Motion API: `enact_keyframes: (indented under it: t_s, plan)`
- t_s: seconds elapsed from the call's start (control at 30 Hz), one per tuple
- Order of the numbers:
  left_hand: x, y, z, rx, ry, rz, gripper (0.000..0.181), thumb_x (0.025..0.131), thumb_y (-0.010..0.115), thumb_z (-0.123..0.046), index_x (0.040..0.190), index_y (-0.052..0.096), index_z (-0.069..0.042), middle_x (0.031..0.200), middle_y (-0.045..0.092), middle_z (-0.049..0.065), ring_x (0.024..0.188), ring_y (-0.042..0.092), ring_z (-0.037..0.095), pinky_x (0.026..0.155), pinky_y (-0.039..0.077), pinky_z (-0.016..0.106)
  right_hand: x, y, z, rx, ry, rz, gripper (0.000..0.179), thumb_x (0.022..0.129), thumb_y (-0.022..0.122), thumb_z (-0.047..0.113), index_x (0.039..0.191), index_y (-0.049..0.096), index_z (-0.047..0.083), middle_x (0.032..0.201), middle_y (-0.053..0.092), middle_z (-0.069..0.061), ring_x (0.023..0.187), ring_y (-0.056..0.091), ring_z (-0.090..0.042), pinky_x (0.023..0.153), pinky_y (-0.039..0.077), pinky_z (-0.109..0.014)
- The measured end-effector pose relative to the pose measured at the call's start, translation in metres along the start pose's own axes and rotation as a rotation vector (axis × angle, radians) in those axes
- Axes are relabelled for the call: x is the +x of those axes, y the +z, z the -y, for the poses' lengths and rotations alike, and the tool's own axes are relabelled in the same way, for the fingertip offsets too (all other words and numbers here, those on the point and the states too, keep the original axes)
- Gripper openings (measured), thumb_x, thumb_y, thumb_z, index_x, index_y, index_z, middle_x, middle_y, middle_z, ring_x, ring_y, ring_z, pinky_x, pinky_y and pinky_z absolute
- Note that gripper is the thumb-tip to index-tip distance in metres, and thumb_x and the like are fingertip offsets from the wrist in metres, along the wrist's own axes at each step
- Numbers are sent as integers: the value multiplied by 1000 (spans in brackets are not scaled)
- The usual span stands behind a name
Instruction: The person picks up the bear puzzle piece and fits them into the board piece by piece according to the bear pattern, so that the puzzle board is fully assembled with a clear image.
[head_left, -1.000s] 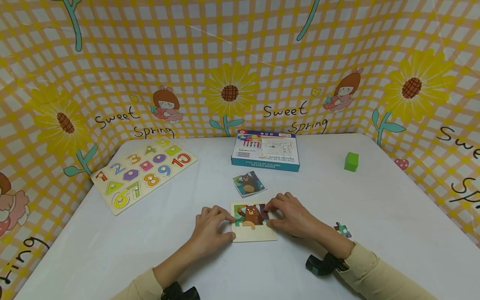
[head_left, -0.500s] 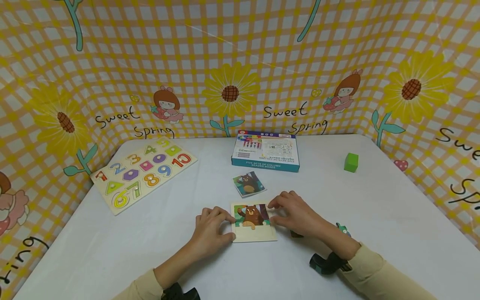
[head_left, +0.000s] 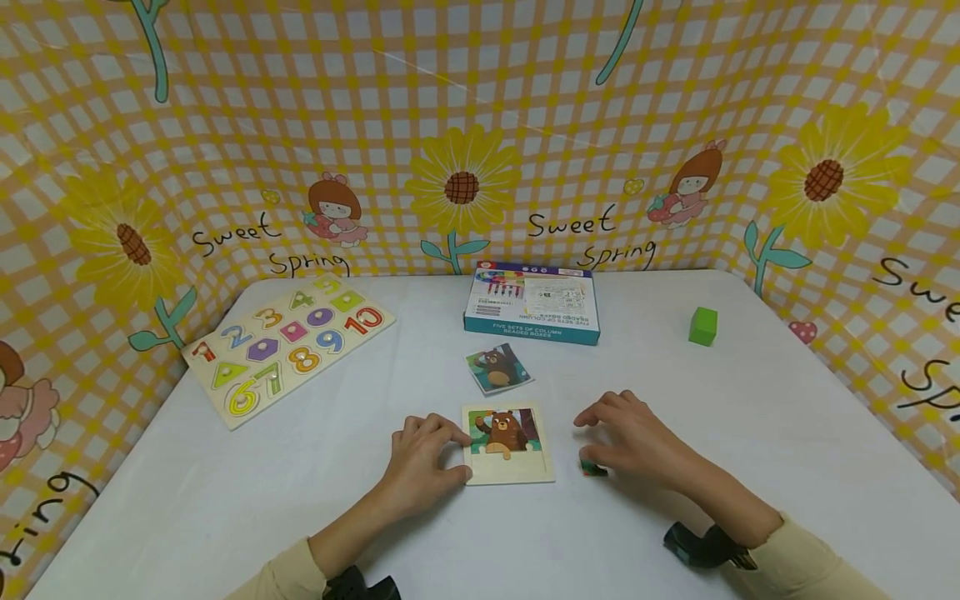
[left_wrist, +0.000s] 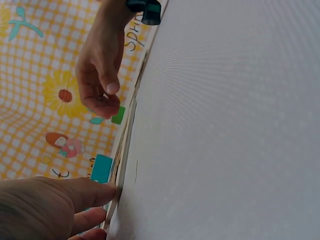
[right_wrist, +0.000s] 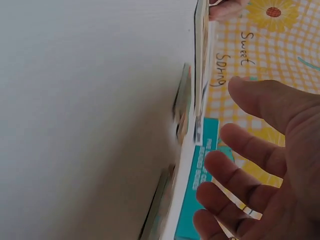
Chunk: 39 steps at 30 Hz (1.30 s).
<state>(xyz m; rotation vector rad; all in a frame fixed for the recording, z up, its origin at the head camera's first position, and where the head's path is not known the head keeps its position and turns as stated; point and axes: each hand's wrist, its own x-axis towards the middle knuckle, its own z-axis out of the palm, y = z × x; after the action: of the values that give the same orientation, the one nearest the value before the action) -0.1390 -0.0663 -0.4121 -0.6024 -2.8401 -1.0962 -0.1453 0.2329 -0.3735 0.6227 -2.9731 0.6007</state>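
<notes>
A wooden puzzle board [head_left: 510, 469] lies on the white table, its upper half filled with a brown bear picture and its lower part bare wood. My left hand [head_left: 423, 462] touches the board's left edge with index finger and thumb; in the left wrist view the thumb [left_wrist: 97, 192] lies straight against the edge. To the right of the board, my right hand [head_left: 637, 442] hovers with fingers spread over a small dark puzzle piece [head_left: 594, 469], partly covered by the thumb. In the right wrist view this hand [right_wrist: 265, 165] holds nothing.
A bear picture card [head_left: 498, 368] lies behind the board. Farther back are a flat teal box [head_left: 532, 304] and, at right, a green block [head_left: 703, 326]. A number puzzle [head_left: 288, 346] lies at left. Checked cloth [head_left: 465, 83] rises around the table.
My right hand has left the board's right edge and moved rightward over the puzzle piece. Its arm now hides another piece seen earlier at right. The left hand has stayed put.
</notes>
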Motion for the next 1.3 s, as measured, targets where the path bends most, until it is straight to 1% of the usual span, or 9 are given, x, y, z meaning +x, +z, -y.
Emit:
enact_keyframes:
  t_s: [0.23,0.37,0.43,0.57,0.7,1.0,1.1,1.23,1.3]
  plan:
    - [-1,0,0,-2,0,-4,27,72,75,-16,98,68,-16,105,59,-1,102,40,20,82,27,42,-15,-4,-6,-37,10,20,28,74,77,28,97,69,15,96,63,3,87,42,-13,72,33,-28]
    - [-1,0,0,-2,-5,-2,27,72,75,-16,99,68,-16,105,59,-1,103,40,20,82,28,42,-20,-3,-8,-51,19,27,29,72,78,27,97,69,17,96,63,4,87,42,-13,71,34,-28]
    - [-1,0,0,1,-6,-2,27,72,75,-17,99,68,-16,105,59,-1,103,40,21,82,28,42,-22,-3,-9,-49,22,33,31,71,79,29,97,68,18,97,62,5,88,42,-13,71,34,-27]
    - [0,0,0,5,-6,-1,27,73,75,-17,99,68,-16,106,59,-1,103,40,20,82,28,42,-26,-1,-11,-40,7,35,31,70,80,31,96,67,20,97,61,7,88,41,-12,71,34,-27]
    - [0,0,0,2,-3,-2,27,72,76,-17,99,68,-16,106,59,-1,103,40,20,81,27,41,-29,0,-13,-42,-8,22,28,70,79,27,95,67,22,97,59,8,88,40,-11,72,33,-27]
    - [-1,1,0,4,-3,-1,27,73,75,-17,99,68,-17,106,59,-1,103,40,20,83,28,43,-30,2,-16,-29,-15,15,24,72,79,25,93,67,23,95,56,9,86,37,-11,68,30,-23]
    - [-1,1,0,8,-5,-5,27,73,75,-18,99,69,-17,106,59,-1,103,41,20,83,28,42,-30,3,-16,-29,-9,6,22,73,78,24,92,68,24,95,56,10,86,36,-10,68,30,-22]
    - [-1,0,0,10,-6,-5,27,73,75,-18,99,69,-17,106,59,-1,103,41,20,83,28,41,-30,3,-18,-22,-23,-2,21,74,78,23,92,68,26,95,57,11,87,37,-9,70,32,-23]
    - [-1,0,0,11,-5,-3,27,73,76,-18,99,69,-17,106,59,-1,103,41,20,82,28,42,-30,3,-18,-14,-19,10,21,74,77,23,93,67,26,96,57,11,87,38,-9,69,32,-23]
